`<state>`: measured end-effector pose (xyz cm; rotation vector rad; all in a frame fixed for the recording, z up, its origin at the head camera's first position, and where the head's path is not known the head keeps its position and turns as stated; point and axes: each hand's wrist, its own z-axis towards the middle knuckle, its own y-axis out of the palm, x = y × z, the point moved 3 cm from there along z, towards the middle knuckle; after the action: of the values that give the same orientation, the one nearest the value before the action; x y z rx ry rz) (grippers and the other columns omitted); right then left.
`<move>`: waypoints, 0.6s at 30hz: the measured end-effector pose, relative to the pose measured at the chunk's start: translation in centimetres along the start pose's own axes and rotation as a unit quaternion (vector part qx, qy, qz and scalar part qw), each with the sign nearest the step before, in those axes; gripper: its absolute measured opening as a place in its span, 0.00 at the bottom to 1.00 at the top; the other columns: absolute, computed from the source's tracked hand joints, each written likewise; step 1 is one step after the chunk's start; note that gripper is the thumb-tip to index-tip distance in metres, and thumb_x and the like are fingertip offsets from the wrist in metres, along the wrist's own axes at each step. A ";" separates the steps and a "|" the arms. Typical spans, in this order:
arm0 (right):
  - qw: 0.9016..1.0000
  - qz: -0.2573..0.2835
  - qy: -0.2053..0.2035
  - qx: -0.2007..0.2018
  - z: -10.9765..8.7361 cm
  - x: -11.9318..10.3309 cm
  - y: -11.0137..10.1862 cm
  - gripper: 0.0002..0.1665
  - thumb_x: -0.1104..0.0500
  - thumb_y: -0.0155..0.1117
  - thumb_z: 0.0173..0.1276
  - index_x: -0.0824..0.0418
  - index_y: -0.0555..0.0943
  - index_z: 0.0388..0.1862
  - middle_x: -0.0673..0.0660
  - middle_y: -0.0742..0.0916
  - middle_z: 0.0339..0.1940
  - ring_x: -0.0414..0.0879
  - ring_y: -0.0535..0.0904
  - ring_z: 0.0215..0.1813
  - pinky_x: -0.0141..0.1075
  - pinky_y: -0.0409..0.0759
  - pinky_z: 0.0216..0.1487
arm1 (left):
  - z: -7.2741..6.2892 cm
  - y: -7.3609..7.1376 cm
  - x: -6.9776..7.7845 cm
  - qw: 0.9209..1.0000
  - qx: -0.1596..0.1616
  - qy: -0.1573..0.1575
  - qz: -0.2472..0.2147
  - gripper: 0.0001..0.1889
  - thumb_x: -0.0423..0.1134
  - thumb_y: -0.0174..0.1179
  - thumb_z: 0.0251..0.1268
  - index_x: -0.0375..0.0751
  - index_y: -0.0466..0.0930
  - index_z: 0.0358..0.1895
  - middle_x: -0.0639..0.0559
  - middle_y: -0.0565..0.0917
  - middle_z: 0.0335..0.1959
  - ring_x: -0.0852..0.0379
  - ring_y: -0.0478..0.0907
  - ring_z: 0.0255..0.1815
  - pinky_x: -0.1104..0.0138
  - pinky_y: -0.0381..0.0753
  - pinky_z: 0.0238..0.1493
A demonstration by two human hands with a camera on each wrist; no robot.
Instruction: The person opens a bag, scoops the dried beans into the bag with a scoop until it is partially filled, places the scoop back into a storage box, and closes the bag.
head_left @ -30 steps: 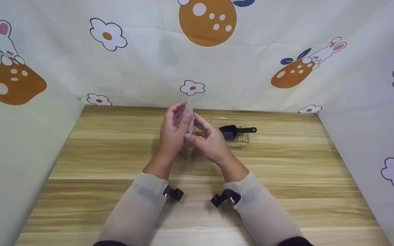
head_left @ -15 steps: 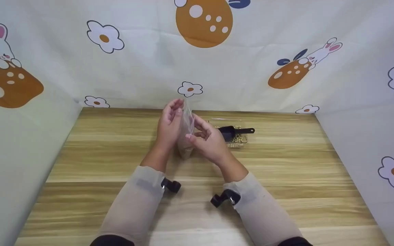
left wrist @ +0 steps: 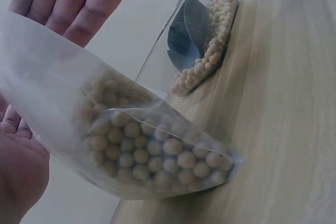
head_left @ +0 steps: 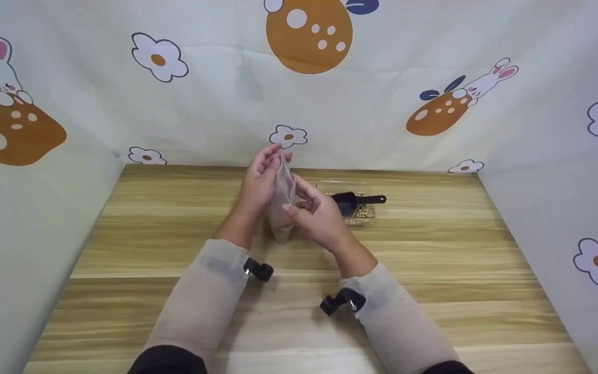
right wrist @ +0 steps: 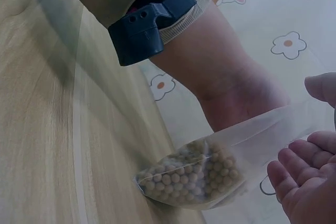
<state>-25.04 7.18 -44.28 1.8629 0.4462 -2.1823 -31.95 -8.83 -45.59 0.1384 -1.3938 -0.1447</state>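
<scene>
A translucent plastic bag (head_left: 281,208) stands nearly upright between both hands, its mouth parted at the top. Round beige beans (left wrist: 157,150) fill its lower part, and its bottom corner meets the tabletop in both wrist views. At the far corner of the mouth, my left hand (head_left: 258,182) pinches the rim with thumb and fingers. My right hand (head_left: 321,215) holds the near right side of the rim, thumb in front and fingers loosely bent behind. In the right wrist view the right fingers (right wrist: 302,174) lie beside the film, part of the hand cut off by the frame.
Right behind the right hand sits a clear box (head_left: 374,212) of the same beans, with a black scoop (head_left: 350,201) lying in it, handle pointing right. The wooden table (head_left: 408,270) ends at a patterned cloth wall (head_left: 216,104). Cameras are strapped to both wrists.
The left hand has moved slightly away from the right hand and up to the bag's far corner. The bag's mouth has spread and more of its body shows. The right hand has stayed put.
</scene>
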 end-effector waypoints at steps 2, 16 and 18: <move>1.000 0.003 0.001 0.002 0.0 -0.1 -0.1 0.43 0.61 0.69 0.76 0.61 0.64 0.85 0.63 0.77 0.81 0.57 0.87 0.61 0.41 0.91 0.58 | 0.1 -0.1 0.2 1.000 0.004 -0.003 -0.007 0.22 0.40 0.49 0.88 0.40 0.70 0.77 0.40 0.84 0.67 0.50 0.81 0.71 0.52 0.73 0.81; 0.996 -0.003 -0.031 0.086 0.4 0.1 -1.5 0.37 0.67 0.69 0.71 0.72 0.71 0.78 0.69 0.81 0.74 0.62 0.81 0.74 0.38 0.84 0.71 | -0.8 -1.9 0.8 0.998 0.060 -0.018 -0.026 0.20 0.36 0.59 0.82 0.37 0.75 0.71 0.47 0.83 0.56 0.53 0.82 0.63 0.68 0.82 0.68; 0.994 -0.003 -0.033 0.105 0.5 0.1 -1.8 0.34 0.68 0.69 0.71 0.72 0.74 0.75 0.69 0.82 0.73 0.61 0.81 0.73 0.36 0.84 0.69 | -1.2 -2.0 0.9 0.997 0.073 -0.014 -0.031 0.19 0.34 0.59 0.82 0.36 0.75 0.70 0.45 0.83 0.56 0.53 0.82 0.62 0.69 0.83 0.67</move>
<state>-26.19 8.70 -44.14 1.8855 0.2164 -2.3667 -30.64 -11.00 -45.30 0.3035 -1.4294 -0.0968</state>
